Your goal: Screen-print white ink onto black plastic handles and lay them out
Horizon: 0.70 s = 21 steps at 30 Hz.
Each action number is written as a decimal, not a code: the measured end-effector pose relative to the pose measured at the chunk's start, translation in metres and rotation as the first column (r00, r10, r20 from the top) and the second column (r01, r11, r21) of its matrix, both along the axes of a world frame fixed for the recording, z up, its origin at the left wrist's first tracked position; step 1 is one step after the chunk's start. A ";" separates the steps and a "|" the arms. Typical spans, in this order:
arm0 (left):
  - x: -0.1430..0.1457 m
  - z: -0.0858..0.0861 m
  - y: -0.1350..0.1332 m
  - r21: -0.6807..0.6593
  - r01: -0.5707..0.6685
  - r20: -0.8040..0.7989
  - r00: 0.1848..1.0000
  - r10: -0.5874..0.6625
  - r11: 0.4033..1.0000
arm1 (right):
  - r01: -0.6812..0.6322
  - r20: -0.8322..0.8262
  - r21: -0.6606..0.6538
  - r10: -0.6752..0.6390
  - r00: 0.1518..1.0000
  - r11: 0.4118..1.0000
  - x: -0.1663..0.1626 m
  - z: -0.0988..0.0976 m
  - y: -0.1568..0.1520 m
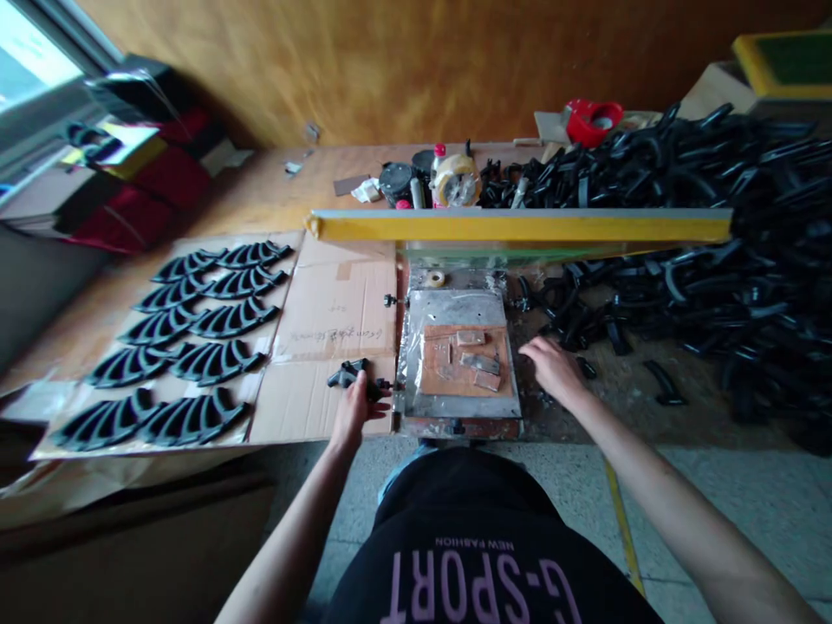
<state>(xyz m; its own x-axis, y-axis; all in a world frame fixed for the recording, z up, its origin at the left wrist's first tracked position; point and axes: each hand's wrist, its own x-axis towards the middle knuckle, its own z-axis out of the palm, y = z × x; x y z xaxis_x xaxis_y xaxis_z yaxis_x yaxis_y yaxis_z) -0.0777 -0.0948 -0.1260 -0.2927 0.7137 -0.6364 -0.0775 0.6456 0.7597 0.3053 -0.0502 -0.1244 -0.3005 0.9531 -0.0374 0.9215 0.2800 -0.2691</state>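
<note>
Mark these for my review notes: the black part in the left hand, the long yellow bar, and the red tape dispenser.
Black part (347, 370): head view, on its exposed upper side.
Long yellow bar (520, 228): head view, mid-length.
Red tape dispenser (578, 126): head view, on its red body.

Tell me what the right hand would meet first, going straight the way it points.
Likely the right edge of the gray plate, though the right hand may pass above it.

We look via 1 head-worn cam, wide-angle, facing fwd & steeply down, w/ the wearer's shirt (471, 524) close at btm ctr, L hand (353, 409) and R hand (552, 368) at mid dist. over the bench (276, 191), & the wall (338, 74) beyond, up top.
</note>
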 end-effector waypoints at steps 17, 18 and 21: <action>-0.050 0.054 0.100 -0.016 0.336 -0.410 0.857 -0.313 0.942 | 0.048 -0.672 -0.050 -0.070 0.737 0.998 -0.053 0.012 0.043; -0.033 0.075 0.111 0.249 0.341 -0.363 0.901 -0.239 0.907 | 0.022 -0.680 -0.054 -0.053 0.731 0.998 -0.064 0.007 0.045; 0.020 0.133 0.128 0.676 0.201 -0.111 0.979 -0.172 0.709 | -0.024 -0.614 0.029 0.037 0.788 0.999 -0.082 -0.014 0.047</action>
